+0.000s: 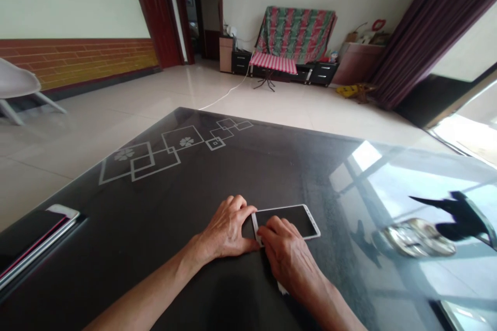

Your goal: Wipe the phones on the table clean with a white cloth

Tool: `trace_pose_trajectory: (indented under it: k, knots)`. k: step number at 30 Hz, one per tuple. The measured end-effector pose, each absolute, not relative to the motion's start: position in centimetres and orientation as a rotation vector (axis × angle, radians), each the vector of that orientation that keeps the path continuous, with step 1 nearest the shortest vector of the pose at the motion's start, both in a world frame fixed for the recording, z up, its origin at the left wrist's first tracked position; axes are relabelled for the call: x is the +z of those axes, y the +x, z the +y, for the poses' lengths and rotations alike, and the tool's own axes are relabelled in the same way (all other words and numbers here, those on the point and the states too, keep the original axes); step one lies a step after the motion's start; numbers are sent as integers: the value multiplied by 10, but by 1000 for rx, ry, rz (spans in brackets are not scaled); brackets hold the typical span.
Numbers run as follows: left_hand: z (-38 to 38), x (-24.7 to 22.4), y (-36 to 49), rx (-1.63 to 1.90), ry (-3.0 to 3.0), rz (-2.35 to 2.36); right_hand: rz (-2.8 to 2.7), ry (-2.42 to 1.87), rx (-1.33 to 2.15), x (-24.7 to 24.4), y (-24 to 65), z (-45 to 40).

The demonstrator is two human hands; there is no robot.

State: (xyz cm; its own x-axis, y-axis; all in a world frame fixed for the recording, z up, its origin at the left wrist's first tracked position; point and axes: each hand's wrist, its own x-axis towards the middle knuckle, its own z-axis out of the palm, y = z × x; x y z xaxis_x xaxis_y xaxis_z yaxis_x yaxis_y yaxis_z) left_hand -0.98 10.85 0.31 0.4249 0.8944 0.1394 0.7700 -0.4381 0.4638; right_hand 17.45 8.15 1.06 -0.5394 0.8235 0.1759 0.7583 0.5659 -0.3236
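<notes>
A white-framed smartphone (pixel 301 220) lies screen up on the dark glossy table (pixel 163 232). My left hand (pixel 229 227) holds the phone's left end, thumb at the near corner and fingers at the far corner. Over the left part of the screen is my right hand (pixel 285 248), its fingers curled and pressed together; whether they pinch anything is hidden. A small piece of white material (pixel 282 288) sticks out from under the right hand, toward me.
Stacked devices (pixel 39 238) lie at the table's left edge. A black stand with a shiny metal base (pixel 419 238) is on the right, and another device (pixel 462 315) at the lower right. Beyond the table are a striped stool (pixel 274 63) and a white chair (pixel 17 83).
</notes>
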Motion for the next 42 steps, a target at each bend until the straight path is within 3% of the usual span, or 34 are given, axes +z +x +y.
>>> trace_pose_trajectory:
  k: [31,42]
  knots:
    - [114,2,-10,535,2383,1369,-2711,-957,255,16,183,113]
    - [112,2,-11,569,2367,1375,-2610,-1202,336,13,198,87]
